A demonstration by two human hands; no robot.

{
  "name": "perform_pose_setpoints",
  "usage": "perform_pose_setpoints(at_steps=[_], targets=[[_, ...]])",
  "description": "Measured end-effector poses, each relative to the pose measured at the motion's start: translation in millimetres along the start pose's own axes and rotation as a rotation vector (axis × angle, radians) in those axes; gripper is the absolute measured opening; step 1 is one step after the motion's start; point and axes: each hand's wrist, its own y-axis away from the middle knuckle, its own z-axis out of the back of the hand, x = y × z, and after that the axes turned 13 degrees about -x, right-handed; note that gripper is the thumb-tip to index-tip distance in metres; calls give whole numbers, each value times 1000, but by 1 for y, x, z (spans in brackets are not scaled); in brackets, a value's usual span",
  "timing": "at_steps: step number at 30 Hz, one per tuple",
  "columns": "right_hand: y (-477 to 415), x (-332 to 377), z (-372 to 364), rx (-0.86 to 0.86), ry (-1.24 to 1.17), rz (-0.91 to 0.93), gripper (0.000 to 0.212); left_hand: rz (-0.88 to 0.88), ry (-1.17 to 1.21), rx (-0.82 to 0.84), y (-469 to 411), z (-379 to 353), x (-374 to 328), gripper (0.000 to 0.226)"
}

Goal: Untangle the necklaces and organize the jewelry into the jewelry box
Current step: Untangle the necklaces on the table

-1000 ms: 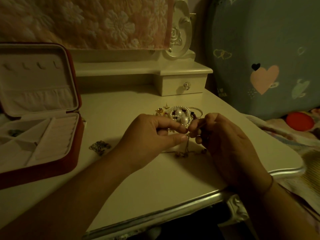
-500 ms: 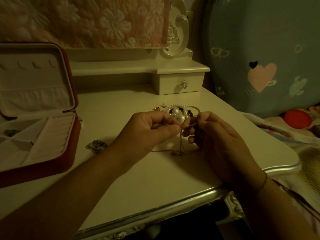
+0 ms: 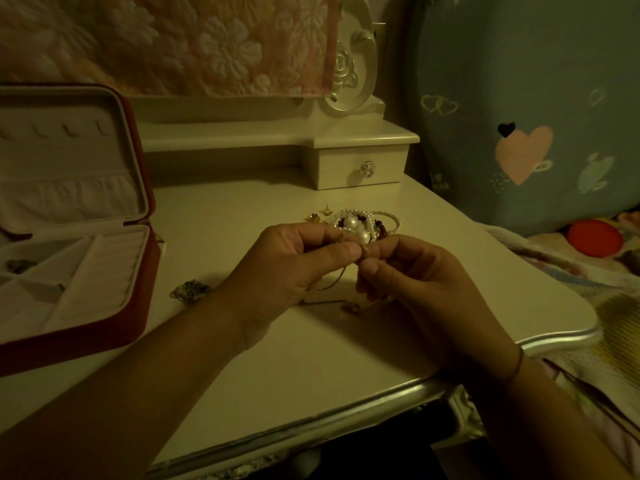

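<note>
Cream bench [image 3: 311, 362] under dim yellow light; fingers [image 3: 343, 252] of the left hand [image 3: 284, 271] and right hand [image 3: 426, 289] meet tip to tip, both pinching a thin gold chain necklace [image 3: 332, 283]; its loose end trails onto the bench beneath them; just behind lies a pearl-and-bead heap [image 3: 360, 226]; a small dark tangle [image 3: 190, 291] sits left of the left wrist; the red jewelry box [image 3: 104, 337] stands open at far left.

Jewelry box [image 3: 69, 348] cut by left edge; chain [image 3: 330, 284] partly hidden behind left hand [image 3: 284, 271], right hand [image 3: 426, 292].
</note>
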Motion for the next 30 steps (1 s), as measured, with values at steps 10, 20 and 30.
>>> perform_pose_setpoints(at_steps=[10,20,30], targets=[[1,-1,0,-103,33,63,20,-62,-22,-56,1,-2,-2,10],[2,2,-2,-54,37,-20,17,-14,-14,-21,4,-2,-2,7],[2,0,0,-94,20,7,8,-60,-28,-19,3,-2,-4,7]])
